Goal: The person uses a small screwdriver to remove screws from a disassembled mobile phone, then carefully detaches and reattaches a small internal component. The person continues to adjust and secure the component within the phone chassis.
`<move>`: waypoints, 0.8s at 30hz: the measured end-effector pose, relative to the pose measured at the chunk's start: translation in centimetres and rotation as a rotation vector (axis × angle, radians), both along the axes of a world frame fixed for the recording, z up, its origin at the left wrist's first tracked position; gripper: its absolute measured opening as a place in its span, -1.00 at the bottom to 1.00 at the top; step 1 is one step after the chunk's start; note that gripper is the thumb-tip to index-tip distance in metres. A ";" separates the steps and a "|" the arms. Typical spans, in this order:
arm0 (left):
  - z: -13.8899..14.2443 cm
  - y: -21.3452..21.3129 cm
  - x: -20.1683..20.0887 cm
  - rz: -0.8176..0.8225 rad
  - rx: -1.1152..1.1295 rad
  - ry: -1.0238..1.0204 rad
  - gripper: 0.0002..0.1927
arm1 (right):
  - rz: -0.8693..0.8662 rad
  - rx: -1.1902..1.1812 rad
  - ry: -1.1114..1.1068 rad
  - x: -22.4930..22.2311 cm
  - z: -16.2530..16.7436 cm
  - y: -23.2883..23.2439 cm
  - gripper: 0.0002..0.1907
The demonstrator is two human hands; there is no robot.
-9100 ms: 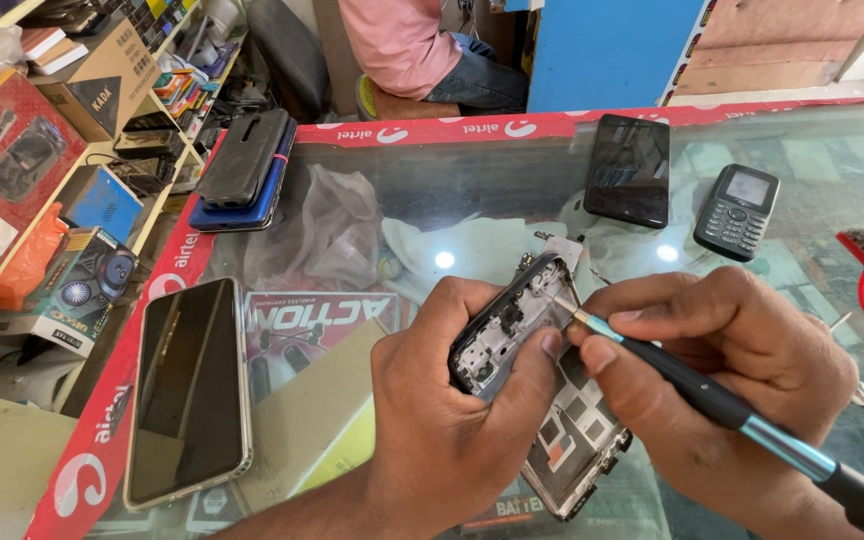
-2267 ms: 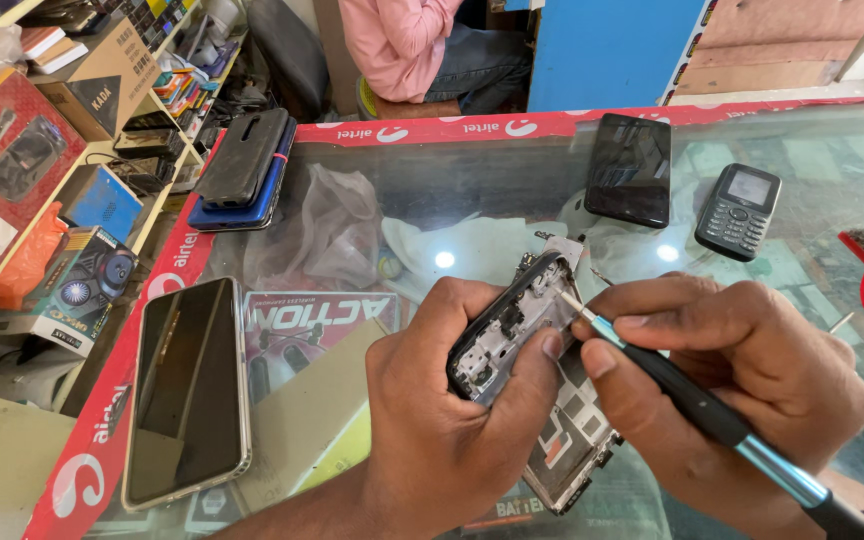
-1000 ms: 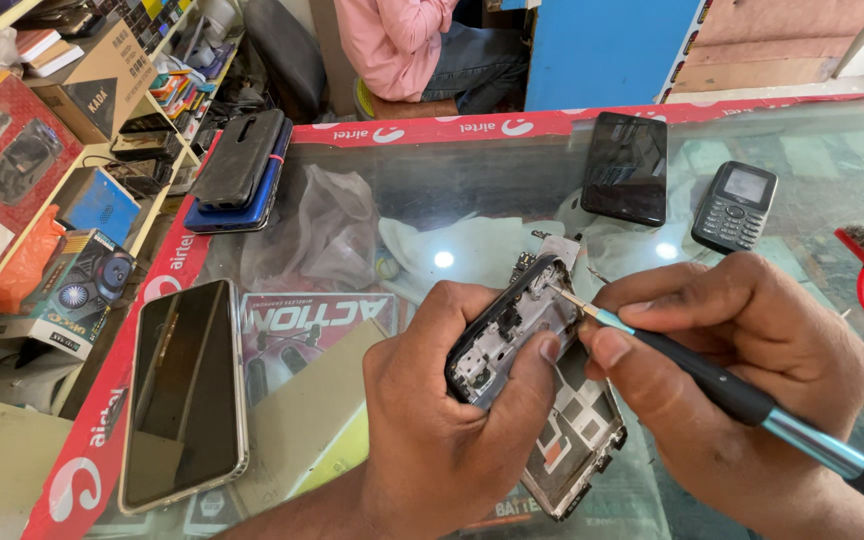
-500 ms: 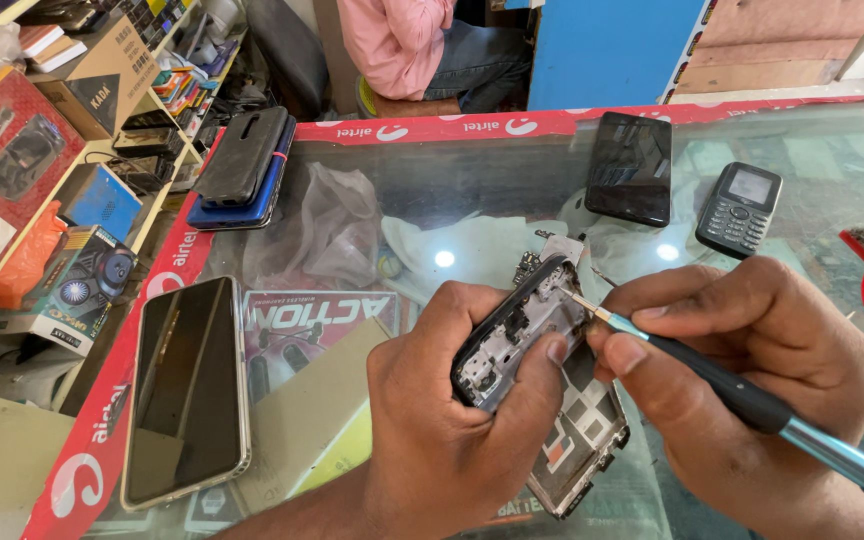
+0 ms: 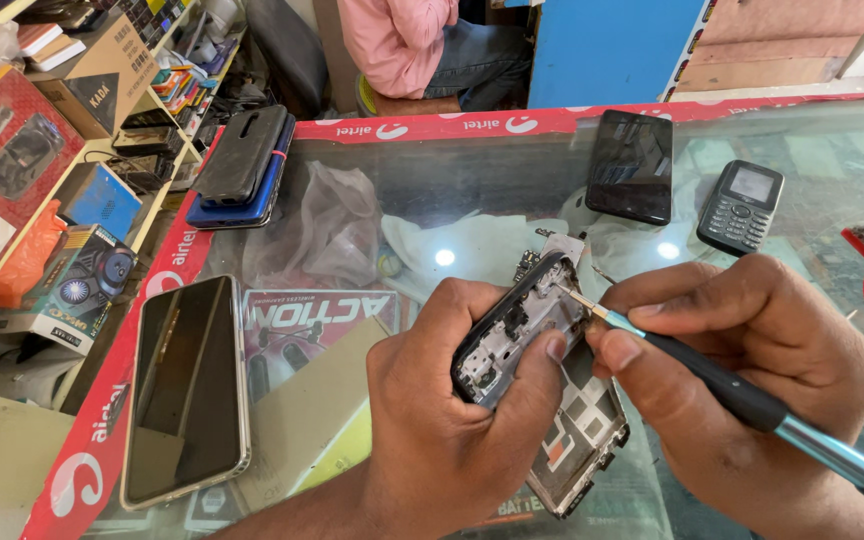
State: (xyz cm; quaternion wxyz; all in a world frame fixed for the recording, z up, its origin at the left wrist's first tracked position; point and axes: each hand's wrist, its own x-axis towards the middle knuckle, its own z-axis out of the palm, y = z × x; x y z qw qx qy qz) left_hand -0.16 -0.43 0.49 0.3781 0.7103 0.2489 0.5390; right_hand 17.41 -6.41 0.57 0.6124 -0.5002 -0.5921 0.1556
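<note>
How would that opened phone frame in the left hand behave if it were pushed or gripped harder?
The phone frame looks thin and hollow, so it is probably light and may flex. Its exposed inner parts seem fragile near the screwdriver tip. The left hand wraps it firmly, so slipping seems unlikely.

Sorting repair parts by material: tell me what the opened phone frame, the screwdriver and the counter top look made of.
Opened phone frame: seemingly black plastic rim, dull grey metal inside.
Screwdriver: matte black grip, shiny bluish metal collar, thin steel tip.
Counter top: glass; it reflects lights and shows items beneath.

Phone repair shop, glass counter (image 5: 472,190), loose phones, boxed stock shelves (image 5: 62,200)
</note>
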 end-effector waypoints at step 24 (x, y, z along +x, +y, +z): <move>-0.1 -0.2 0.0 -0.004 0.045 -0.016 -0.86 | -0.021 -0.038 -0.010 0.4 0.0 -0.3 -0.79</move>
